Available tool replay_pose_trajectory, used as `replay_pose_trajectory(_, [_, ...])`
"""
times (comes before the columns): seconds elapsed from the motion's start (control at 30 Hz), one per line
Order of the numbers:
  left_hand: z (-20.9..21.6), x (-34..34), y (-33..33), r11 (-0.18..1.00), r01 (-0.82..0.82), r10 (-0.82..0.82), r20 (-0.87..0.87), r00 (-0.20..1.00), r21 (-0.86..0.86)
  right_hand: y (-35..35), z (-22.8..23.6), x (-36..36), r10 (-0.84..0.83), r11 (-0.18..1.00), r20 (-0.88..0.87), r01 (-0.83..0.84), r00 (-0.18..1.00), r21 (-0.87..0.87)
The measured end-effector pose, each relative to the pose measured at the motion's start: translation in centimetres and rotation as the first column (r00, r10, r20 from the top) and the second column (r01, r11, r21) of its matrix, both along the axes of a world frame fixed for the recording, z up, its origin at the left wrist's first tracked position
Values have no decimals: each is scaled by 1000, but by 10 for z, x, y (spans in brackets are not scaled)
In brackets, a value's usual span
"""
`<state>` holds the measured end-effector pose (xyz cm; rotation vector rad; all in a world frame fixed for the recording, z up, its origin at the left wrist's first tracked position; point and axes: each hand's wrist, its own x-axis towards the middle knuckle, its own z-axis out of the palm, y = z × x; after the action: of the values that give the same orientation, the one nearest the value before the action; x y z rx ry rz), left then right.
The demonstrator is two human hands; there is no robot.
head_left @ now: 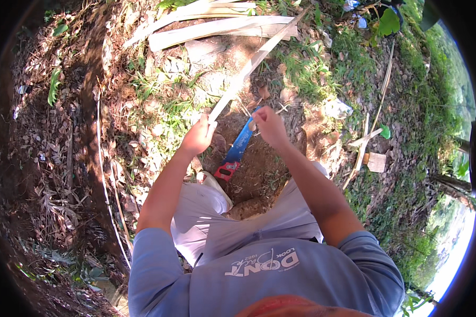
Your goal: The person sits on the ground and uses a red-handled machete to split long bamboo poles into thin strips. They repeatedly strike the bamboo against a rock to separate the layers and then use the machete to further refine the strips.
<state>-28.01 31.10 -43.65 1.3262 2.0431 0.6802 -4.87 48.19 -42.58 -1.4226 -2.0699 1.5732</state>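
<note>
My left hand (198, 136) is closed around the near end of a long, pale wooden strip (241, 77). The strip slants up and to the right, away from me, narrowing toward its far end. To the right, my right hand (269, 127) has its fingers curled together beside the strip; whatever they may pinch is too small to make out. Between my feet a handsaw (239, 141) lies on the bare soil, with a blue blade and a red handle. Its blade tip reaches close to my right hand's fingers, and its handle is by my shoe (215, 191).
Several pale split boards (222, 31) lie on the ground ahead. Off to the right are a small wood block (375, 162), thin sticks (360, 153) and a crumpled clear plastic piece (337, 109). A long thin cane (103, 169) runs along the leaf litter at left.
</note>
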Motion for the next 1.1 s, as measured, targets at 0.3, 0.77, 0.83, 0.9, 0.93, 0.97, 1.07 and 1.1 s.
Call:
replay_pose_trajectory(0.3, [-99, -25, 64, 996, 81, -77, -103, 992, 30, -223, -232, 12, 829, 228, 503, -969, 245, 96])
replay_pose_trajectory(0.77, [-40, -35, 12, 976, 46, -17, -135, 991, 211, -239, -303, -6, 543, 317, 668, -861, 508, 397])
replay_pose_trajectory(0.83, [-27, -39, 5, 961, -19, 63, -154, 986, 275, -248, -294, -8, 448, 366, 705, -832, 550, 416])
replay_pose_trajectory(0.9, [-12, -29, 2, 935, -92, 144, -127, 981, 342, -254, -315, -5, 343, 342, 763, -829, 548, 441])
replay_pose_trajectory(0.93, [-10, -31, -2, 903, -94, 168, -143, 975, 419, -255, -328, -4, 295, 326, 786, -830, 543, 452])
replay_pose_trajectory(0.97, [-14, -34, -9, 866, -101, 203, -158, 966, 491, -255, -330, -8, 330, 339, 788, -844, 520, 416])
replay_pose_trajectory(1.07, [-11, -35, -19, 753, 68, 164, -286, 944, 654, -257, -333, -5, 399, 367, 783, -866, 477, 341])
replay_pose_trajectory(1.1, [-9, -36, -21, 757, 91, 165, -324, 932, 647, -258, -330, -4, 406, 343, 776, -867, 483, 361])
